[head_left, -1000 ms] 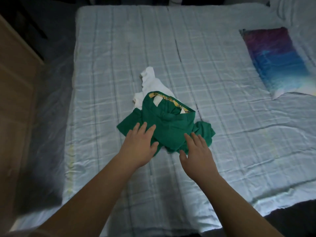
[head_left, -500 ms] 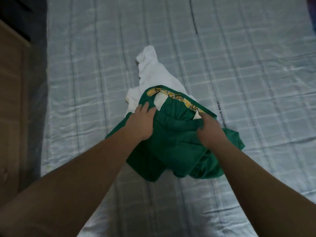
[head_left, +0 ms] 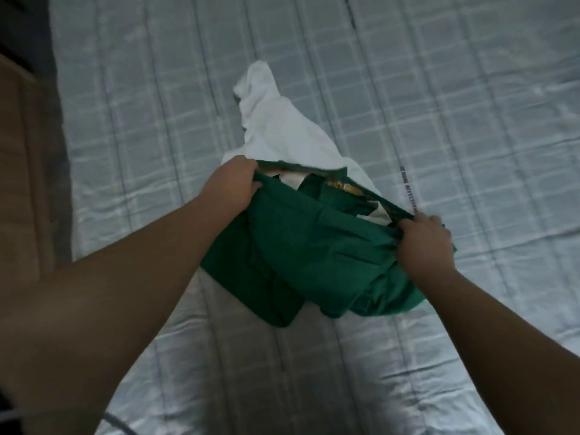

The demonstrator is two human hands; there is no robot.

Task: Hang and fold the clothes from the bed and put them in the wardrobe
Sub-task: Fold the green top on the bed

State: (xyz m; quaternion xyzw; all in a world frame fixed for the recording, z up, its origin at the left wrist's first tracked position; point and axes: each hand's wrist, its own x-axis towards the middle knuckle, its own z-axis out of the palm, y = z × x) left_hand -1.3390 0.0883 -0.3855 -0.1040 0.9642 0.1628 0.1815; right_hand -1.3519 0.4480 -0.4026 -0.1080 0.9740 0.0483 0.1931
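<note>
The bed [head_left: 408, 89] wore a pale, glossy sheet crossed by a faint grid and creased in soft ridges. A flat wooden panel [head_left: 22, 183] stood along its left side. Mid-bed lay a crumpled green garment [head_left: 314, 246] of smooth matte cloth, its top edge stretched into a taut band. Behind and partly under it, a white garment [head_left: 276, 127] tapered to a rounded peak. The left hand [head_left: 230, 183] had its fingers curled tight round the band's left end; the right hand [head_left: 423, 243] clenched the right end. A narrow yellow patterned trim [head_left: 345, 186] showed inside the opening.
</note>
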